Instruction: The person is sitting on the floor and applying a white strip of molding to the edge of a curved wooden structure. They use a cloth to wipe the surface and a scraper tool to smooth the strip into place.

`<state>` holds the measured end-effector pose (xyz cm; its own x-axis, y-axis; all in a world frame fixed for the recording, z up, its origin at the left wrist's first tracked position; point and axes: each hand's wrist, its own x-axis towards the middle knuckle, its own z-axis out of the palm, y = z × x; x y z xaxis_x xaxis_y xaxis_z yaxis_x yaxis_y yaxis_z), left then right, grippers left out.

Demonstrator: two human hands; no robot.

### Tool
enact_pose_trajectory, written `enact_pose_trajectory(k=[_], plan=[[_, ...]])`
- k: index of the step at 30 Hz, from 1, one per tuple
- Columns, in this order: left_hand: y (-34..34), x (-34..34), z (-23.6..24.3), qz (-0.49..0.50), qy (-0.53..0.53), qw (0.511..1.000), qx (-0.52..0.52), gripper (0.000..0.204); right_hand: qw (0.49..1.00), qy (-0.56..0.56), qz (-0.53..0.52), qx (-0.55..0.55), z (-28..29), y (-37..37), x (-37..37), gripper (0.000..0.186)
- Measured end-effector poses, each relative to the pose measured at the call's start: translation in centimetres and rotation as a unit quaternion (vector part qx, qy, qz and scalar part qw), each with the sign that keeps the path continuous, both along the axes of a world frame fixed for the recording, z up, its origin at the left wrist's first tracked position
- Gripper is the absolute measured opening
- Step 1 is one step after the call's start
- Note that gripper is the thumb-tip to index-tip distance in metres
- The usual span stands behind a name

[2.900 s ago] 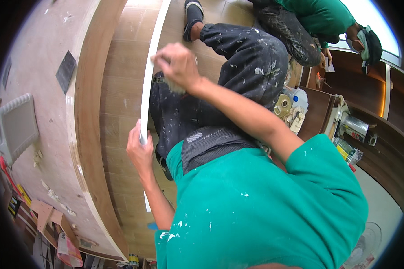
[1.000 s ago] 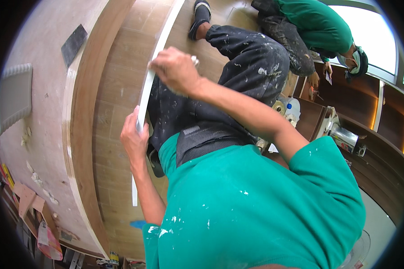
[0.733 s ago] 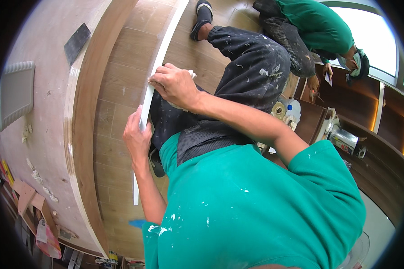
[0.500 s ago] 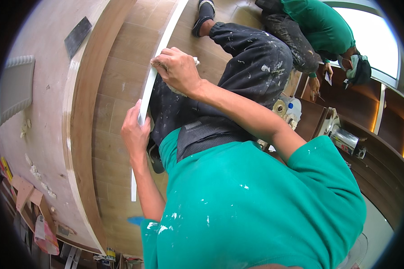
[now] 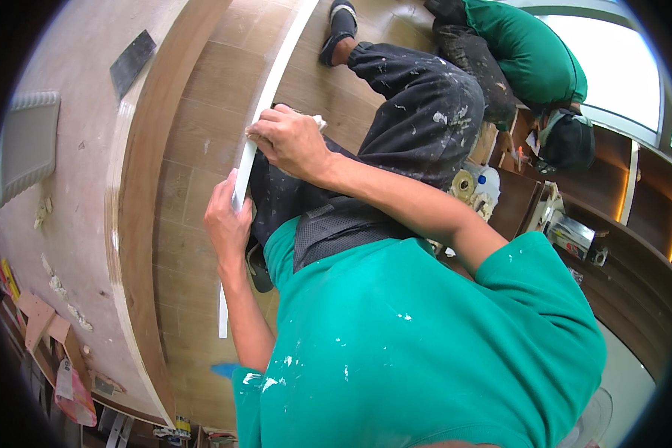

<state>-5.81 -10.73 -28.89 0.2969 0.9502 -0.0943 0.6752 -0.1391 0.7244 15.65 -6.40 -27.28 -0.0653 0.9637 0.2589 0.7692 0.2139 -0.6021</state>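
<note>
A long, narrow white strip (image 5: 278,71) runs from the top of the view down past my left forearm, with its near end above the wooden floor. My left hand (image 5: 228,218) grips it, thumb on one side and fingers on the other. Farther up, my right hand (image 5: 295,143) is closed around the strip's edge. A crumpled whitish piece (image 5: 319,122), which looks like a rag, sticks out beside that hand; the fingers hide most of it. My paint-spotted dark trousers (image 5: 418,112) are just right of the strip.
At left stands a wood-edged pale board (image 5: 89,224) bearing a grey tray (image 5: 33,145) and a dark flat plate (image 5: 132,64). A co-worker in green (image 5: 530,52) crouches at upper right by brown shelving (image 5: 612,179). A tape roll (image 5: 464,184) and a plastic jug (image 5: 488,181) are near my knee.
My right hand has slid down the strip, closer to my left hand, which keeps its grip. The co-worker's head has dipped lower over the shelving.
</note>
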Motion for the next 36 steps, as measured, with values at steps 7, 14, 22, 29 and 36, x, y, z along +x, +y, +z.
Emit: enact_pose_trajectory(k=[7,14,22,29,36], plan=[[0.2,0.4,0.8,0.015,0.006,1.0,-0.006,0.056,0.996,0.011,-0.06,0.059,-0.6,5.0,4.8,0.012],[-0.3,-0.1,0.0,0.011,0.011,1.0,-0.007,0.056,1.0,-0.022,0.003,-0.01,0.6,1.5,1.9,0.01],[0.0,0.0,0.1,0.011,0.007,1.0,-0.006,0.057,0.999,-0.004,-0.041,-0.017,-0.2,3.0,3.1,0.011],[0.6,-0.6,0.2,-0.001,0.005,1.0,-0.01,0.059,0.998,0.0,0.058,-0.017,0.1,-0.4,-0.7,0.008],[0.6,-0.2,0.5,0.006,0.007,1.0,-0.01,0.06,0.999,0.036,-0.03,0.009,-0.2,1.2,0.6,0.008]])
